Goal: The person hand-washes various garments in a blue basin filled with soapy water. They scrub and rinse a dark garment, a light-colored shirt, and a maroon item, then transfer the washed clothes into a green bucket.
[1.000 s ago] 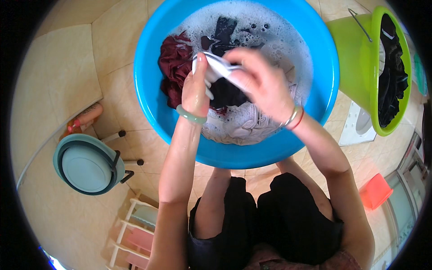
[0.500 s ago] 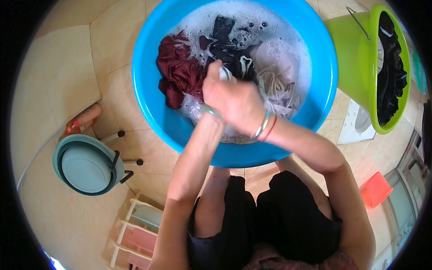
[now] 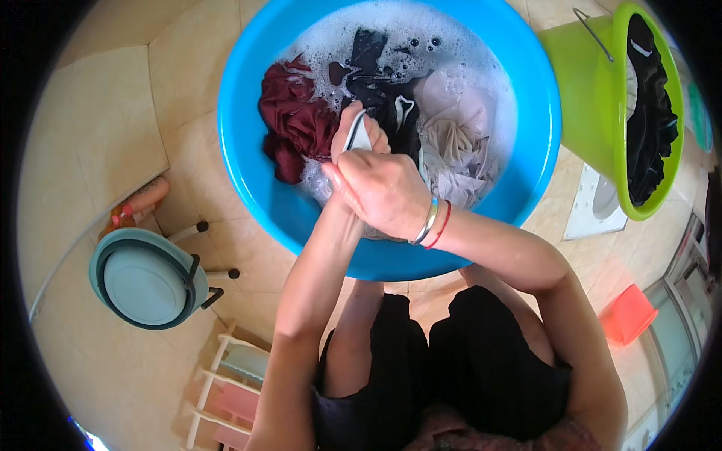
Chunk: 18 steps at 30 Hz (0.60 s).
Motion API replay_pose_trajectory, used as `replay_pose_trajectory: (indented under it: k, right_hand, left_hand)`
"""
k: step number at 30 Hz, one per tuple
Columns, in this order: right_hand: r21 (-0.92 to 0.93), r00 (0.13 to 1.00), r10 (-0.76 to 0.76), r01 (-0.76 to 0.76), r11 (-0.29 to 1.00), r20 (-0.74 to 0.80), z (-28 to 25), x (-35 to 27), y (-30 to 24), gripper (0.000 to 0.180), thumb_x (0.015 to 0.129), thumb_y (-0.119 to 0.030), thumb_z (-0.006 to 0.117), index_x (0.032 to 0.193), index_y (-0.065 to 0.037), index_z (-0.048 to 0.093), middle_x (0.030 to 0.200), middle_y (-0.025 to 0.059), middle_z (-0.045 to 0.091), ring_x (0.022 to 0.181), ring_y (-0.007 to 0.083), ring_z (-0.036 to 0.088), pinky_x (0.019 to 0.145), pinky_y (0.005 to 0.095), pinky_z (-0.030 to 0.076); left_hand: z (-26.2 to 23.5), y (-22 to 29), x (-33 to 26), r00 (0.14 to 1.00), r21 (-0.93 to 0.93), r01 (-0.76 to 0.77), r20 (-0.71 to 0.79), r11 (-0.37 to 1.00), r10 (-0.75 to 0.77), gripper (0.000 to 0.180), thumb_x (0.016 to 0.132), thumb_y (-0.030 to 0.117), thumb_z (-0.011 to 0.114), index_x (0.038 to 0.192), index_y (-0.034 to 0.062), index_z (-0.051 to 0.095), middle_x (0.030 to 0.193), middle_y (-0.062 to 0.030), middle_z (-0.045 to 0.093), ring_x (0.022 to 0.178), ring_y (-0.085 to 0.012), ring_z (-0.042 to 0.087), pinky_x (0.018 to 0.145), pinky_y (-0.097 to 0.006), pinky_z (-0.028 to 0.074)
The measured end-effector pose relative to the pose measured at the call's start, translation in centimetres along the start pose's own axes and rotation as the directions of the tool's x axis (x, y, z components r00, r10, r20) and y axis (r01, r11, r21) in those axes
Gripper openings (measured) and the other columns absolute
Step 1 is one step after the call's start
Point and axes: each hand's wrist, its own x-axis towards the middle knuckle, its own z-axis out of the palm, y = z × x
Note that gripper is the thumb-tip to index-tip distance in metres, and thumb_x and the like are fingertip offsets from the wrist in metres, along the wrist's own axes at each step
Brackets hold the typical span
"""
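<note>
A large blue basin [image 3: 235, 143] of sudsy water stands in front of my knees. Over its near part, my left hand [image 3: 356, 124] is closed around a white cloth with dark trim [image 3: 360, 138]. My right hand [image 3: 392, 188] is a fist pressed against the left hand and wrist, gripping the same cloth; most of the cloth is hidden by the hands. A dark red garment [image 3: 297, 120] lies to the left in the water, a black garment [image 3: 376, 83] beyond the hands, and a pale beige garment [image 3: 459, 139] to the right.
At the right, a lime green bucket [image 3: 579, 105] holds dark clothes [image 3: 650, 120]. A grey-green folding basin [image 3: 147, 278] sits on a stool at the left, near a small white rack [image 3: 203, 391]. A coral container [image 3: 629, 316] stands at the lower right.
My right hand, blurred before, has drawn slightly back toward me and left along the left wrist. More of the white cloth with dark trim now shows in the left hand.
</note>
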Motion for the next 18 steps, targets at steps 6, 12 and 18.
replay_pose_trajectory:
  k: [6,12,18]
  right_hand:
    - [-0.19,0.94,0.338,-0.342,0.92,-0.054,0.4,1.2,11.5,0.032,0.093,-0.03,0.051,0.072,-0.008,0.06,0.069,0.0145,0.063,0.065,0.0348,0.063,0.057,0.0467,0.051]
    - [0.746,0.858,0.334,-0.507,0.431,0.39,-6.5,2.6,10.1,0.029,0.091,-0.012,0.062,0.119,-0.003,0.06,0.098,0.0016,0.066,0.089,0.007,0.058,0.079,0.022,0.045]
    - [0.495,0.88,0.164,-0.396,0.773,0.446,-6.8,3.5,9.0,0.03,0.085,-0.02,0.071,0.111,-0.006,0.062,0.082,-0.0017,0.055,0.083,0.0091,0.051,0.078,0.026,0.043]
  left_hand:
    - [8.3,0.1,-0.9,0.775,0.233,0.205,-0.632,0.951,-0.012,0.034,0.096,0.033,0.052,0.112,0.0047,0.062,0.103,-0.0053,0.067,0.09,-0.0171,0.064,0.08,-0.03,0.05]
    - [6.9,4.3,-0.7,0.949,0.395,0.206,-0.304,0.895,-0.084,0.05,0.099,0.043,0.048,0.12,-0.0006,0.06,0.106,-0.0055,0.067,0.094,-0.0132,0.064,0.088,-0.027,0.047]
    - [8.1,5.0,-1.8,0.943,0.761,0.115,-0.286,0.638,0.172,0.025,0.095,0.031,0.061,0.097,0.0075,0.068,0.083,0.0054,0.062,0.074,-0.0026,0.052,0.065,-0.019,0.041]
